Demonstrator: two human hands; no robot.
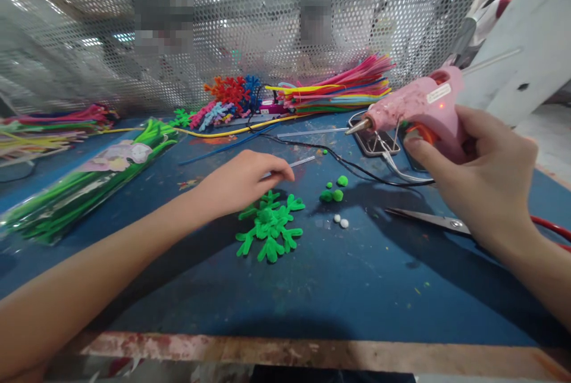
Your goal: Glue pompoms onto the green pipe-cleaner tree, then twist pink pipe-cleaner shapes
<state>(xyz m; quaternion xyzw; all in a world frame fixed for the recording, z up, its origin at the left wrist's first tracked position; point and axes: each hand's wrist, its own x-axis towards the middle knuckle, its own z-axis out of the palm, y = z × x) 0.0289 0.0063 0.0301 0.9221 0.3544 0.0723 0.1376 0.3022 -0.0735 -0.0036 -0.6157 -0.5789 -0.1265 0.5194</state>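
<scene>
**Glue gun held over a fuzzy green shape**

The right hand is gripping a pink plastic glue gun, fingers wrapped tight around the handle, one on the orange trigger; its metal nozzle is pointing toward nine o'clock. The left hand is resting palm down, fingers curled narrow and pinching a thin clear glue stick at the twelve o'clock edge of a fuzzy green pipe-cleaner shape, branched like coral, lying flat at the middle of the table.

The table is showing a scuffed blue top flecked with paint and a worn wooden front edge. A perforated metal screen is closing off the far side.

At three o'clock of the shape, small green pompoms and two white ones are lying loose. Scissors are lying under the right hand. A bag of green pipe cleaners is sitting at nine o'clock, with bright bundles at twelve.
</scene>
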